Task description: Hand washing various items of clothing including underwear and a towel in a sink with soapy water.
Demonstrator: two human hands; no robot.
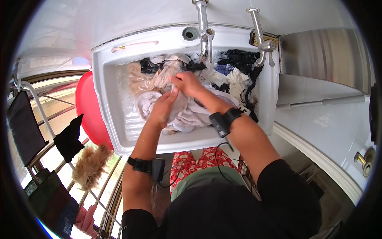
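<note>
Wet clothes fill much of a white laundry sink [119, 143]. Over the middle of it, my left hand [165, 104] and my right hand [188, 83] come close together, both closed on a white cloth [179, 103] that hangs down into the pile. A pale towel-like cloth [192, 116] lies just under the hands. Beige fabric [138, 79] lies in sudsy water to the left. Black clothes [238, 59], a blue piece [223, 69] and a cream cloth [238, 79] are bunched at the right.
Two metal taps [203, 33] [262, 44] reach over the sink's back edge. A thin pink-handled item [134, 46] and a scrubbing brush [270, 39] rest on the rim. Left stand a red basin [89, 110] and a rack with cloths [70, 140] and a fluffy duster [91, 167].
</note>
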